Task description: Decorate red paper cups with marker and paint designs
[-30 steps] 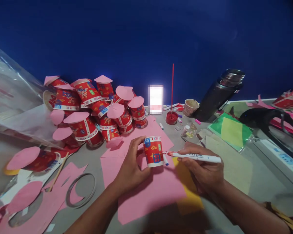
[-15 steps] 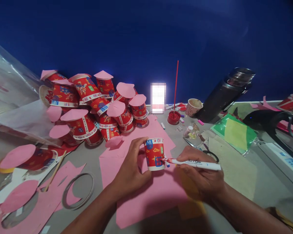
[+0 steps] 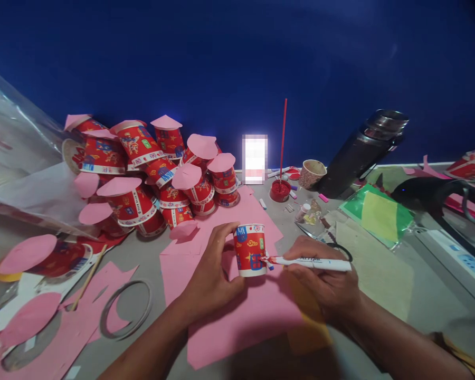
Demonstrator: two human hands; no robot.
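Observation:
A red paper cup [image 3: 248,245] with a white rim and blue and gold prints is upright in my left hand [image 3: 216,266], thumb and fingers around its left side. My right hand [image 3: 324,279] grips a white acrylic marker [image 3: 320,263] whose red-stained tip is at the cup's right side, by a blue window-like print. Behind the cup's lower right edge, a small blue-and-white item shows in part. Pink paper sheets [image 3: 237,332] lie under both hands.
Red cups with pink paper cones [image 3: 129,203] are piled at the left. Further right are a red paint pot [image 3: 280,191], a patterned cup [image 3: 312,174], a black flask [image 3: 354,153], and a power strip [image 3: 459,258]. A tape ring [image 3: 125,310] lies at the lower left.
The view has shifted slightly. My right hand and the marker are a little further left, with the tip still by the cup. My left hand's hold looks the same.

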